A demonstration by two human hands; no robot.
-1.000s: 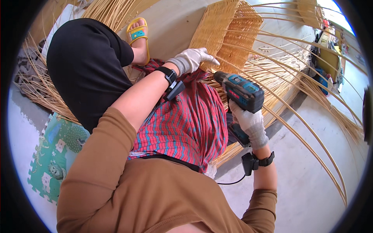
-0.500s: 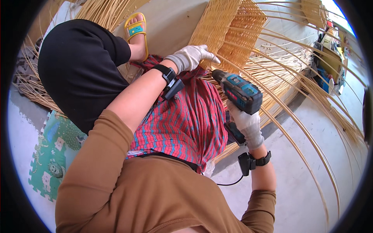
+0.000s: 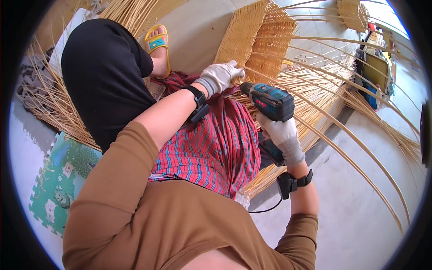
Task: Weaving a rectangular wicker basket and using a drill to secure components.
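Drill work on woven cane panel, mid-fastening.

L hand point(image 3: 220, 76), gloved, lies flat w/ fingers spread, pressing down on the woven panel point(image 3: 252, 36) near its lower edge; it grips nothing. R hand point(image 3: 282, 137), also gloved, is closed tight round the handle of the blue drill point(image 3: 270, 100), whose tip points at the weave just beside the L fingers. Panel rests over the lap on a red striped cloth point(image 3: 216, 144), w/ long cane rods point(image 3: 342, 130) fanning out to the right. Looks like a drilling or screwing step at the panel edge; next move needs the tip kept square to the weave and the L fingers clear.
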